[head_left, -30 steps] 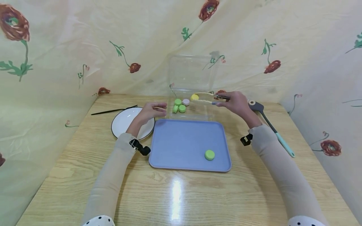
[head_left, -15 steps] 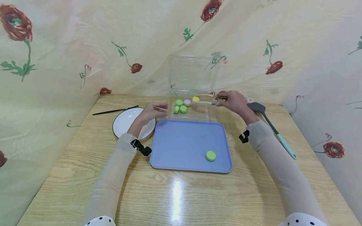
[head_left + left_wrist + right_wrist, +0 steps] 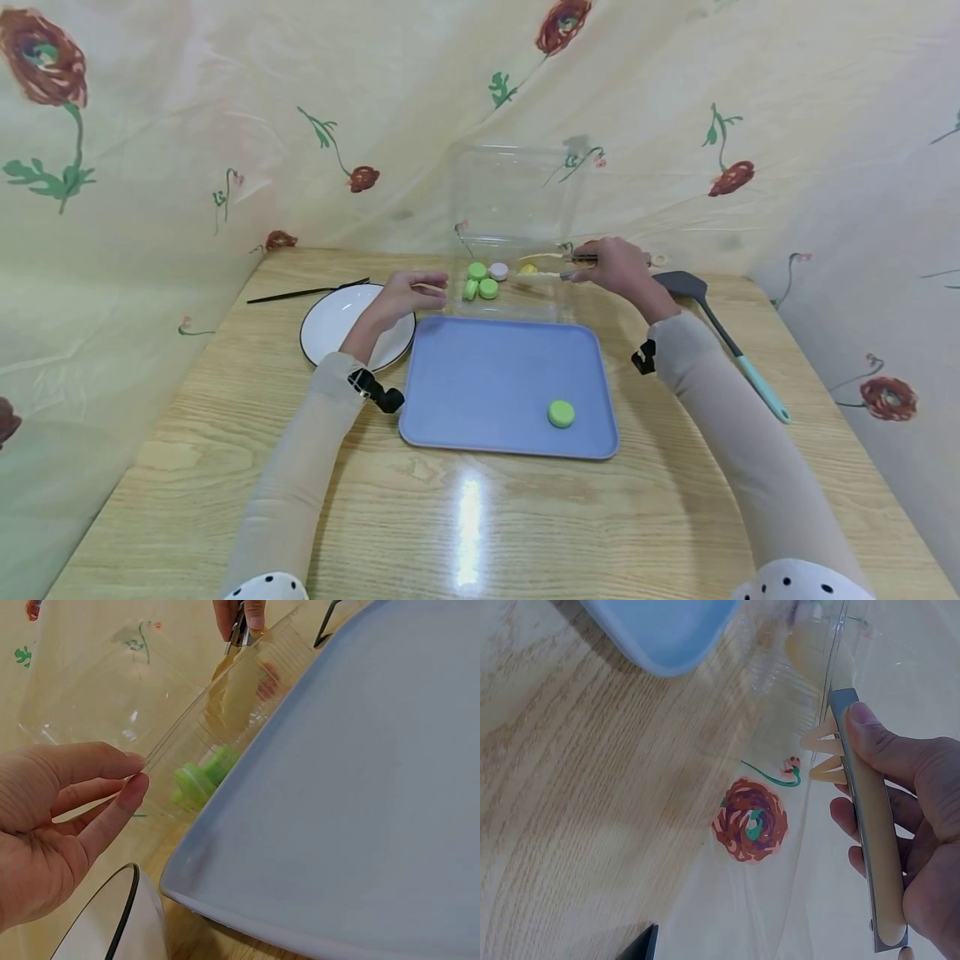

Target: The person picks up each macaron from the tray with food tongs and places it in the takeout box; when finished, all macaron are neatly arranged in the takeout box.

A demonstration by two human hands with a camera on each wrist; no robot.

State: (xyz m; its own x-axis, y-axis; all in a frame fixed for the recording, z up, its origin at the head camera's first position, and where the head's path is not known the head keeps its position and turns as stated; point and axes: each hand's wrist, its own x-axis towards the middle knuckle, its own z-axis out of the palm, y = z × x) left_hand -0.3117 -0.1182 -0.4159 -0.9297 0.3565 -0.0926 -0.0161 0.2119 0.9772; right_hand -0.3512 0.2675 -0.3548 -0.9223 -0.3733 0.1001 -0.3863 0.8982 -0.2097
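Yellow macaron has shifted right, part-hidden by tongs clamped in right grip; only left wrist view shows left grip pinching clear box, behind blue tray.

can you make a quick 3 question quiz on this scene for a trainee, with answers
1. Multiple choice: in the head view, what colour is the macaron between the arms of the tongs that the right hand holds? A green, B yellow, C lilac
2. Count: how many macarons lie on the blue tray?
3. True or false: the spatula lies to the right of the tray.

Key:
1. B
2. One, a green macaron
3. True
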